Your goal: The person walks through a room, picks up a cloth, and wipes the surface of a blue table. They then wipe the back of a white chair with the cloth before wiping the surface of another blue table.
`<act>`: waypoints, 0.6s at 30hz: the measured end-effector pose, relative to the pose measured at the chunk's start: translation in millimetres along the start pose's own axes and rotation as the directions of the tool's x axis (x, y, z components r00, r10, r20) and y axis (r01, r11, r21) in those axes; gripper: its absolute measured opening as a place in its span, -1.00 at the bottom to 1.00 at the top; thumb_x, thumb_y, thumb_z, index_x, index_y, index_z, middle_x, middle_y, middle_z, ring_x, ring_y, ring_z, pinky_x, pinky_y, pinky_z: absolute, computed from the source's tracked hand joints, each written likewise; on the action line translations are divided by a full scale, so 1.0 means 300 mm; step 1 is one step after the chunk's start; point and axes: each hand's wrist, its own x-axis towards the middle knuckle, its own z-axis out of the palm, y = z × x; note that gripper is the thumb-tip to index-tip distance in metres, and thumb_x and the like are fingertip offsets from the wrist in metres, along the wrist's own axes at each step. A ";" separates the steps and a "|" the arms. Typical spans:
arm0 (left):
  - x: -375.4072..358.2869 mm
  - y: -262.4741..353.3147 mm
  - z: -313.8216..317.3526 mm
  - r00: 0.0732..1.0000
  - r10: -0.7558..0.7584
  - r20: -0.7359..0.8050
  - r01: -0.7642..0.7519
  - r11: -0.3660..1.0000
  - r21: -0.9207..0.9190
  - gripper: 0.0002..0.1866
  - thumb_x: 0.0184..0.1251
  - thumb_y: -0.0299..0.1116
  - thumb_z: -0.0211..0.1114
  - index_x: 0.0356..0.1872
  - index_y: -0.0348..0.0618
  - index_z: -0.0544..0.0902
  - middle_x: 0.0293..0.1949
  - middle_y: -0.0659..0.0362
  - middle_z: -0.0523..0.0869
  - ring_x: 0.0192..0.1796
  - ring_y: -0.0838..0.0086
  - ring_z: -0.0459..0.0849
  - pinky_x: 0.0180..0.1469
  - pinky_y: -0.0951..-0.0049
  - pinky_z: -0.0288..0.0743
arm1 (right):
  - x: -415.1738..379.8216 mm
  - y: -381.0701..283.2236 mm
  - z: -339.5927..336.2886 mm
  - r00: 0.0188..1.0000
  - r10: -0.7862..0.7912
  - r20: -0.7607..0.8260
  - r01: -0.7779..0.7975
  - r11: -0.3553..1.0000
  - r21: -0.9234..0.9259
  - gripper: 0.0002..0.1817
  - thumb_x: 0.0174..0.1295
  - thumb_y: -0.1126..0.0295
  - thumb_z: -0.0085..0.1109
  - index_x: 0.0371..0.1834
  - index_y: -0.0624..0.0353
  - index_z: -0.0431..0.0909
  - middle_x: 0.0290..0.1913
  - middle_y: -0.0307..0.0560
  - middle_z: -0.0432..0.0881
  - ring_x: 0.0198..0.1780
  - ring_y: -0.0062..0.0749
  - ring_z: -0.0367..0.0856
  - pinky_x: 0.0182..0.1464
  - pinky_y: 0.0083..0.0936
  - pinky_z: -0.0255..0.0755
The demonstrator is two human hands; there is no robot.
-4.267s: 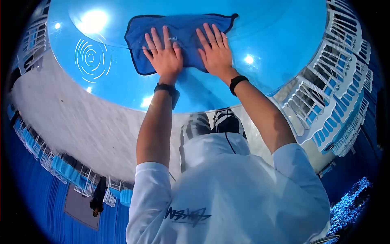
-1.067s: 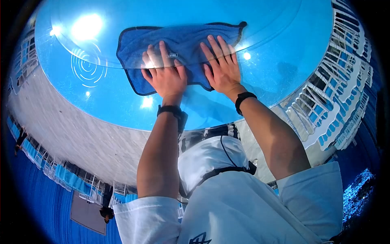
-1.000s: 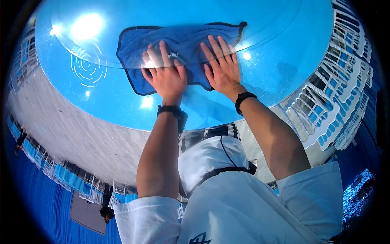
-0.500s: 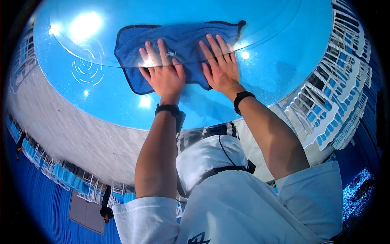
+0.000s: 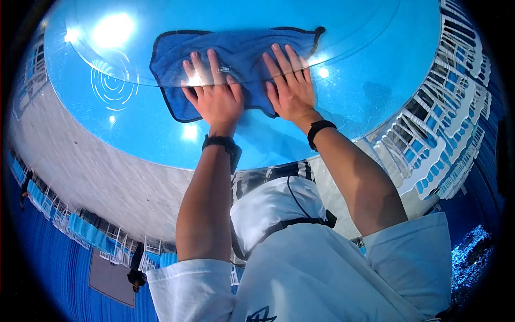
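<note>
A blue cloth with a dark border and a small pale label lies spread on a bright blue round table. My left hand rests flat on its left half, fingers spread. Over the right half lies my right hand, also flat and with fingers apart. Both touch the cloth from above, and neither grips it. The curved edge of a clear round disc runs across the cloth near my fingers. The cloth's far right corner is bunched up.
White chairs with blue seats stand close together along the right. More chairs line the far lower left, where a person in dark clothing is visible. Pale flooring surrounds the table. Bright lights reflect off the tabletop.
My left hand and forearm appear very slightly further left and up in the view. The right hand and the cloth stay almost the same.
</note>
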 end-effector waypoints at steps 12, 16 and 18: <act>0.004 -0.012 -0.019 0.997 0.058 0.043 -0.055 0.996 -0.069 -0.21 0.72 0.02 -0.07 0.87 0.05 0.08 0.87 -0.10 -0.06 0.88 -0.12 -0.20 0.75 -0.43 -0.37 | 0.024 -0.033 -0.044 0.996 0.038 0.084 -0.033 0.997 -0.064 -0.11 0.56 0.08 0.14 0.91 -0.09 0.04 0.91 -0.02 -0.04 0.86 0.03 -0.02 0.75 0.15 -0.05; 0.030 -0.009 -0.031 0.997 0.069 0.035 -0.065 0.993 -0.095 -0.23 0.77 0.06 -0.11 0.87 0.08 0.08 0.87 -0.11 -0.08 0.88 -0.12 -0.21 0.76 -0.42 -0.37 | 0.030 -0.037 -0.054 0.997 0.009 0.080 -0.001 0.995 -0.099 -0.07 0.54 0.08 0.19 0.90 0.04 0.02 0.90 0.10 -0.04 0.86 0.11 -0.03 0.74 0.17 -0.01; 0.020 -0.017 -0.030 0.998 0.050 0.025 -0.047 0.995 -0.087 -0.26 0.78 0.05 -0.08 0.87 0.14 0.11 0.87 -0.08 -0.03 0.88 -0.10 -0.16 0.76 -0.39 -0.33 | 0.051 -0.028 -0.040 0.997 -0.015 0.071 0.022 0.995 -0.100 -0.07 0.54 0.08 0.20 0.89 0.05 0.03 0.90 0.10 -0.04 0.86 0.09 -0.03 0.74 0.16 0.00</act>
